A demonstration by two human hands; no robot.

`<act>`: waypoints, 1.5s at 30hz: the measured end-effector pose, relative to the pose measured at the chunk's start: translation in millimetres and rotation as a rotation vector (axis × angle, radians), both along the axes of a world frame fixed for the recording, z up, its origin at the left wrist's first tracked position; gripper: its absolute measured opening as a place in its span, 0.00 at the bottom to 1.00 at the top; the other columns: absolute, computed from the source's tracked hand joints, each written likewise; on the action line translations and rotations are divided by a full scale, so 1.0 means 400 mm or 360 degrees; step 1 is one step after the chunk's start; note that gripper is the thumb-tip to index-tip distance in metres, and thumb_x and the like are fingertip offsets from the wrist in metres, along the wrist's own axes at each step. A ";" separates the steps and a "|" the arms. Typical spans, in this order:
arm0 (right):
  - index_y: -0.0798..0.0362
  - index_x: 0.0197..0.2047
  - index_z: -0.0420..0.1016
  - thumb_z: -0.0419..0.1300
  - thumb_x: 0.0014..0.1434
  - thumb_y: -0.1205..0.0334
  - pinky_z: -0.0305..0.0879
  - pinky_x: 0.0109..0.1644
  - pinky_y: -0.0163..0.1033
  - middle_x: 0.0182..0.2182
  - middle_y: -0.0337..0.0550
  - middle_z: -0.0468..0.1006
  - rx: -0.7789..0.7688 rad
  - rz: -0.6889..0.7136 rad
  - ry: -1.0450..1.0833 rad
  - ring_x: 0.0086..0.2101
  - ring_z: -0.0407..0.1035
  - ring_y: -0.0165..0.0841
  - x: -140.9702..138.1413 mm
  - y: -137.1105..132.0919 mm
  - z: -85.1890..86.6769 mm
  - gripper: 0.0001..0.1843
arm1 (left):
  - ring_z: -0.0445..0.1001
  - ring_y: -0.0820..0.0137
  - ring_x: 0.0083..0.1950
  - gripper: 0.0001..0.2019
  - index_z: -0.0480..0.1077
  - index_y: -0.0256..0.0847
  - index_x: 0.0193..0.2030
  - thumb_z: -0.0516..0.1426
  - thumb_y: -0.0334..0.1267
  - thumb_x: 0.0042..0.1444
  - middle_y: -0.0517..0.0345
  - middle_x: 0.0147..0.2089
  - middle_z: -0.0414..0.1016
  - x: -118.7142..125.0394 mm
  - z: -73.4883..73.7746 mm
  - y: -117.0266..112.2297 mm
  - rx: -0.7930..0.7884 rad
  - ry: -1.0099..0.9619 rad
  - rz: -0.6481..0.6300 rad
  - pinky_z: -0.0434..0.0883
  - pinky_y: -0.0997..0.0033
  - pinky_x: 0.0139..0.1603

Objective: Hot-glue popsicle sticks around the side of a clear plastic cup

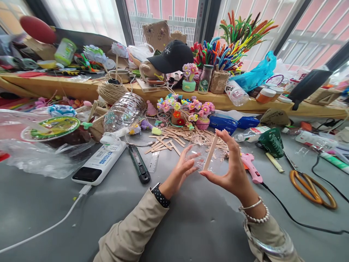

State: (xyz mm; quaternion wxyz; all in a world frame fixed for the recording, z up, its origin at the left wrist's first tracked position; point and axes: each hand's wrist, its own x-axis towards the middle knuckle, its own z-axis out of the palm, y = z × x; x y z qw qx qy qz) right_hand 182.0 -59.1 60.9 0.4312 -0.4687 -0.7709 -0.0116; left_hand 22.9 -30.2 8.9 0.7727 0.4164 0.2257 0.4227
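Observation:
My left hand (182, 171) and my right hand (232, 164) together hold a small clear plastic cup (202, 155) just above the grey table (191, 218). A wooden craft stick (210, 153) lies upright against the cup's side, pressed by my right fingers and thumb. My left fingers curl round the cup from the left. Behind the hands lies a pile of loose wooden sticks (177, 137).
A pink glue gun (252, 167) with a black cord lies right of my hands, orange-handled scissors (313, 189) farther right. To the left are a black utility knife (139, 163), a white power bank (99, 163) and a clear bottle (124, 112). Pipe-cleaner flowers (188, 107) and clutter fill the back.

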 end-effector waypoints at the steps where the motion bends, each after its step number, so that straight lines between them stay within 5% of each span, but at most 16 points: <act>1: 0.49 0.62 0.38 0.63 0.41 0.49 0.45 0.60 0.57 0.58 0.50 0.54 -0.0001 -0.0006 -0.0003 0.58 0.47 0.44 0.000 0.001 -0.001 0.51 | 0.66 0.61 0.50 0.33 0.46 0.50 0.60 0.56 0.47 0.49 0.49 0.58 0.56 0.000 0.000 0.000 -0.0006 0.0002 0.0002 0.58 0.57 0.52; 13: 0.48 0.62 0.37 0.61 0.43 0.47 0.43 0.60 0.58 0.57 0.49 0.55 0.0017 -0.0076 -0.0061 0.58 0.47 0.45 0.005 0.006 -0.012 0.50 | 0.58 0.56 0.58 0.37 0.51 0.43 0.58 0.60 0.49 0.42 0.44 0.61 0.51 0.009 -0.003 0.001 -0.0208 0.0025 0.0099 0.56 0.57 0.56; 23: 0.50 0.62 0.36 0.58 0.47 0.49 0.37 0.60 0.62 0.56 0.51 0.57 0.0172 -0.0124 -0.0259 0.58 0.47 0.45 -0.010 0.009 -0.027 0.46 | 0.64 0.57 0.52 0.54 0.32 0.51 0.63 0.65 0.41 0.36 0.43 0.63 0.47 0.007 0.015 -0.010 -0.0239 0.0057 0.0067 0.58 0.55 0.53; 33: 0.51 0.62 0.38 0.59 0.42 0.40 0.41 0.60 0.59 0.57 0.52 0.56 0.0118 -0.0087 -0.0031 0.57 0.49 0.44 -0.010 0.011 -0.027 0.51 | 0.68 0.61 0.49 0.46 0.35 0.50 0.62 0.62 0.39 0.42 0.46 0.58 0.55 0.006 0.019 -0.012 -0.0299 -0.0001 0.0064 0.61 0.57 0.51; 36: 0.50 0.58 0.52 0.57 0.48 0.45 0.48 0.58 0.54 0.56 0.50 0.58 0.0046 -0.0166 0.0175 0.56 0.51 0.41 -0.004 0.011 -0.022 0.37 | 0.69 0.62 0.47 0.44 0.39 0.48 0.61 0.62 0.43 0.42 0.45 0.58 0.56 0.008 0.003 -0.001 -0.0265 -0.0027 0.0029 0.64 0.59 0.49; 39: 0.50 0.41 0.69 0.53 0.54 0.52 0.50 0.57 0.51 0.53 0.46 0.61 -0.0111 -0.0222 0.0363 0.55 0.54 0.38 0.004 0.015 -0.022 0.15 | 0.71 0.63 0.45 0.41 0.42 0.47 0.60 0.61 0.46 0.43 0.44 0.60 0.53 0.010 -0.003 0.002 -0.0202 0.0017 0.0019 0.65 0.61 0.45; 45: 0.51 0.29 0.69 0.52 0.55 0.56 0.51 0.57 0.50 0.52 0.44 0.64 -0.0259 -0.0192 0.0622 0.54 0.56 0.37 0.006 0.018 -0.025 0.10 | 0.72 0.61 0.43 0.45 0.36 0.50 0.62 0.58 0.55 0.42 0.43 0.61 0.53 0.009 0.010 -0.007 -0.0103 0.0090 0.0036 0.66 0.62 0.42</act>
